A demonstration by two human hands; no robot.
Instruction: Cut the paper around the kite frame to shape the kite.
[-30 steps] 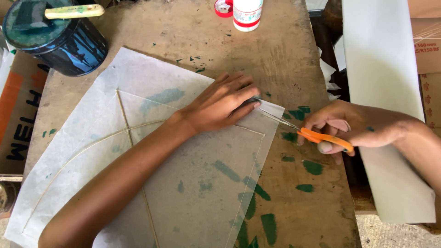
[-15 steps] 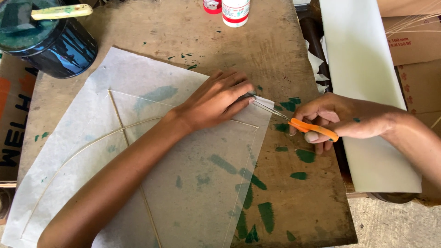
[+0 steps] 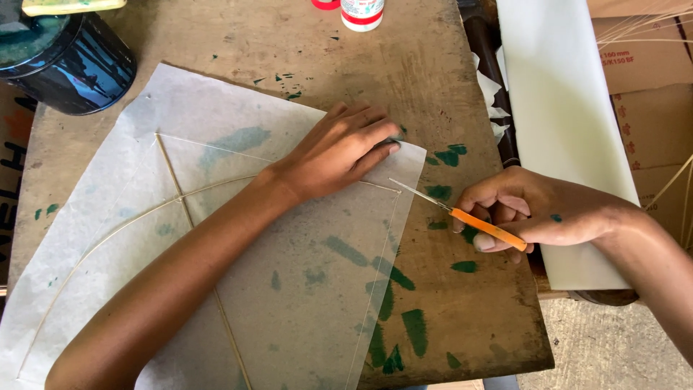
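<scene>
Head view, looking down: the left hand (image 3: pixel 339 148) lies flat, palm down, fingers stretched and together, pressing on the thin translucent paper sheet (image 3: pixel 216 245) near its right corner. It grips nothing; it only holds the sheet against the wooden table (image 3: pixel 433 87). The fingertips (image 3: pixel 386 144) reach almost to the sheet's edge, and the forearm runs back across the paper toward the lower left.

Well apart to the right, the right hand (image 3: pixel 538 217) is clenched around orange-handled scissors (image 3: pixel 462 215). Their slim metal blades point left and up, with the tips just at the paper's right corner, close below the left hand's fingers. Whether the blades are parted or closed is too fine to tell.

Under the paper lies a frame of thin sticks (image 3: pixel 184 209): one straight spine running from upper left to lower middle, one bowed piece crossing it, and a fine string outlining a kite shape beneath the sheet. The tabletop is worn and marked with green paint smears (image 3: pixel 404 325), thickest near the lower right.

Farther out, a dark round paint can (image 3: pixel 72 61) stands at the table's upper left. A white bottle with a red band (image 3: pixel 362 13) stands at the top edge. A long pale sheet (image 3: pixel 563 108) rests on the right, beside cardboard boxes (image 3: pixel 650 87).
</scene>
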